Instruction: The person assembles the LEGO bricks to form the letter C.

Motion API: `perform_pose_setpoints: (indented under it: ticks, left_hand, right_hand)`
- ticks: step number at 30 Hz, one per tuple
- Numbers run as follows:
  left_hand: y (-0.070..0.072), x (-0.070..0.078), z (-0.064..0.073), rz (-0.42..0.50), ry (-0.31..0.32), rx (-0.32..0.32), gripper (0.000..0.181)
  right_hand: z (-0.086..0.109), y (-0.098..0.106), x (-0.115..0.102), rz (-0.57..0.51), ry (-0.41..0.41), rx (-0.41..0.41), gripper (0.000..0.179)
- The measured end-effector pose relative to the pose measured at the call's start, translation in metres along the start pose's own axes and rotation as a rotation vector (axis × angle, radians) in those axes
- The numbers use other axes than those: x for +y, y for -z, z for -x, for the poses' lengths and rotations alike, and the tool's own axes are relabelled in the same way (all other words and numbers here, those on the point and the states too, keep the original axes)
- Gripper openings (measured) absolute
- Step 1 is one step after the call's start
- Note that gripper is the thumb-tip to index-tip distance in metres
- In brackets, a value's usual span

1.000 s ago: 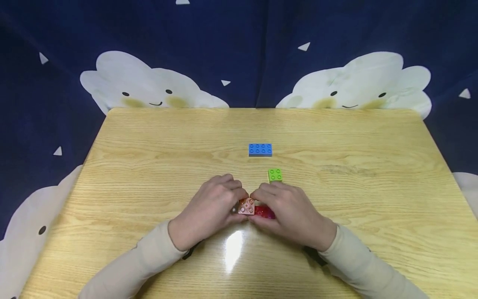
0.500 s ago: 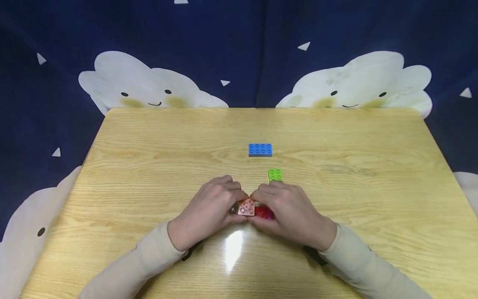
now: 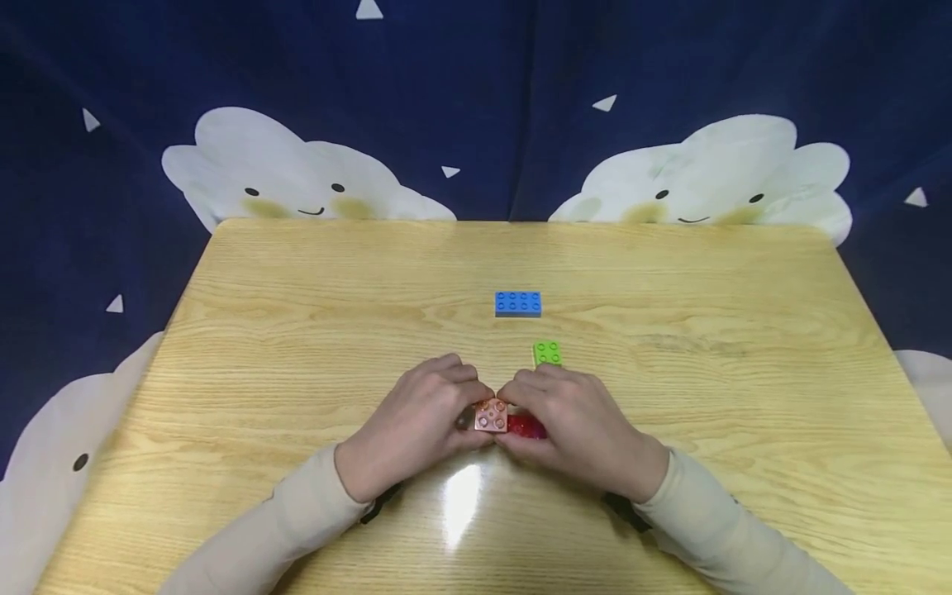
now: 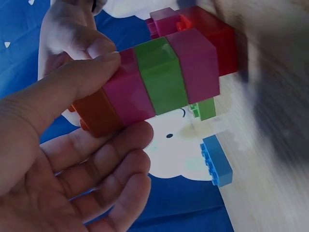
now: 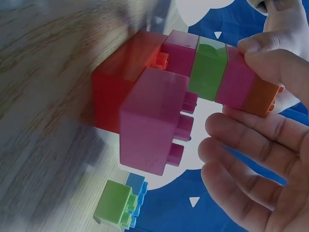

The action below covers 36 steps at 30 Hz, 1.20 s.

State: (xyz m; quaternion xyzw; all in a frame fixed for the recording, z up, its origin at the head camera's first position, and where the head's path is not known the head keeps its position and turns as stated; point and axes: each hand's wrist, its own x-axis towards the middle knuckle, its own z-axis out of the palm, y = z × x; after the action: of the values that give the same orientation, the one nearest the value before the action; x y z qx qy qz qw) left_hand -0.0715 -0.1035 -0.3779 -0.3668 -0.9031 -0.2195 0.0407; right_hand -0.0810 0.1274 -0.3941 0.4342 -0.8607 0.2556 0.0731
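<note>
Between both hands stands a tower of toy building bricks. Its orange brick (image 4: 99,113) is on top, over a pink brick (image 4: 128,84), a green brick (image 4: 161,75) and another pink brick (image 5: 181,50). At its foot a red brick (image 5: 123,79) lies close to the table, with a pink studded brick (image 5: 152,121) on it beside the tower. My left hand (image 3: 424,409) pinches the upper bricks between thumb and forefinger. From the other side my right hand (image 3: 573,417) pinches the same upper part. In the head view the hands cover much of the tower's sides.
A light green brick (image 3: 547,353) lies just beyond the right hand's knuckles. Farther back on the wooden table (image 3: 312,289) lies a longer blue brick (image 3: 518,304). A dark blue curtain (image 3: 491,83) with clouds hangs behind the far edge.
Both hands keep their pinch on the tower and stay almost still. The head view has shifted slightly, so the table and bricks appear a little lower.
</note>
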Motion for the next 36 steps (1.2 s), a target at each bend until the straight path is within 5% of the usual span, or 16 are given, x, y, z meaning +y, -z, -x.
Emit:
perform_pose_setpoints:
  ticks: [6, 14, 24, 36]
  left_hand:
    - [-0.002, -0.004, 0.003, 0.059, 0.015, 0.021, 0.038]
    - [0.003, -0.003, -0.003, -0.018, -0.039, 0.001, 0.035]
    - [0.003, 0.0, -0.005, -0.057, -0.052, -0.007, 0.032]
    - [0.004, 0.002, -0.005, -0.064, -0.02, -0.036, 0.032]
  right_hand:
    - [-0.002, 0.001, -0.001, 0.008, 0.004, -0.004, 0.029]
    - [-0.002, 0.002, 0.0, 0.013, -0.001, -0.016, 0.03]
    - [-0.006, 0.022, 0.023, -0.126, -0.017, -0.159, 0.037]
    - [-0.027, 0.022, 0.074, -0.109, -0.197, -0.045, 0.027]
